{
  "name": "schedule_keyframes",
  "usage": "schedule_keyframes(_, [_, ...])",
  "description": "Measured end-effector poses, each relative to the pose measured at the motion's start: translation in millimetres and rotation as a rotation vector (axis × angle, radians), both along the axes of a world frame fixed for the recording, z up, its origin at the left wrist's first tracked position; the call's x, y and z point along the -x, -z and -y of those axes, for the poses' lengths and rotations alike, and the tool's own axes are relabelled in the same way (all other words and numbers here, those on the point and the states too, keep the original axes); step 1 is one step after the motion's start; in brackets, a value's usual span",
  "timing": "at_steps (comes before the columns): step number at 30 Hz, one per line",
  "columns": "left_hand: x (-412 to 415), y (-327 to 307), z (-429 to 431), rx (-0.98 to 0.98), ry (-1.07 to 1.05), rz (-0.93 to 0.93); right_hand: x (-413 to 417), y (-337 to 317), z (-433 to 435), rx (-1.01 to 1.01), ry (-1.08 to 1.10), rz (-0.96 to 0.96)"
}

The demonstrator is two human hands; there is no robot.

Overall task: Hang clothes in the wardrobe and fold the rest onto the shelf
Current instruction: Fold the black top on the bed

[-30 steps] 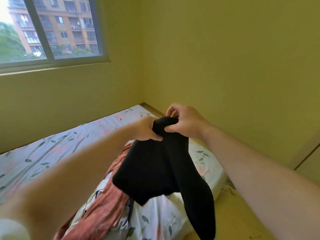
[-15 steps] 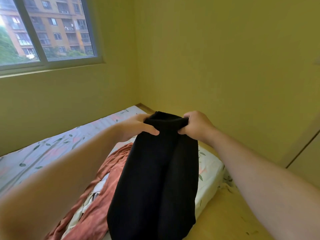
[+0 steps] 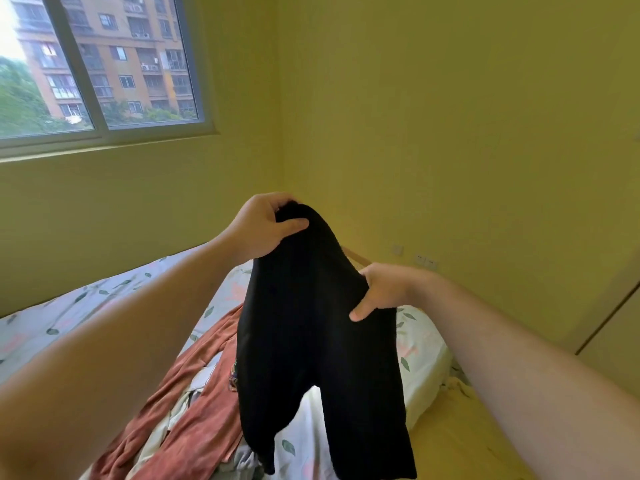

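A black garment [image 3: 311, 341] with two hanging legs dangles in front of me above the bed. My left hand [image 3: 263, 226] grips its top end, raised high, thumb over the cloth. My right hand [image 3: 381, 292] pinches the garment's right edge lower down, thumb on the front. Under it lies a rust-orange garment [image 3: 194, 403] among other crumpled clothes [image 3: 242, 459] on the bed.
The bed [image 3: 69, 317] has a pale sheet with a leaf print and fills the left and middle. A pillow [image 3: 422, 355] lies at its right end. Yellow walls close in ahead, a window [image 3: 97, 64] upper left, a wardrobe door [image 3: 616, 341] far right.
My left hand has lifted the garment's top end higher. My right hand has slid from the top down to the right edge, and the two legs now hang apart.
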State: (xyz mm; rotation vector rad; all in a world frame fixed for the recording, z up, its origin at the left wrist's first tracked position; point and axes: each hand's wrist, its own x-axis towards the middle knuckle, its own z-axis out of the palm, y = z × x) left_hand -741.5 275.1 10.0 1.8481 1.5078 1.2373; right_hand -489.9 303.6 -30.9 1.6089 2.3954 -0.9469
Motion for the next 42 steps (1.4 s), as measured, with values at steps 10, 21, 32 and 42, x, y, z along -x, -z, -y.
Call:
schedule_keyframes(10, [44, -9, -15, 0.041, -0.146, -0.615, 4, -1, 10, -0.186, 0.226, -0.241])
schedule_keyframes(21, [69, -25, -25, -0.050, -0.211, -0.934, 7, -7, 20, 0.074, 0.102, -0.223])
schedule_keyframes(32, [62, -34, -21, -0.051, -0.371, -0.457, 1, -19, 6, -0.581, 0.331, -0.231])
schedule_keyframes(42, [58, -35, -8, 0.205, -0.401, -0.545, -12, -24, -3, -0.686, 0.459, -0.238])
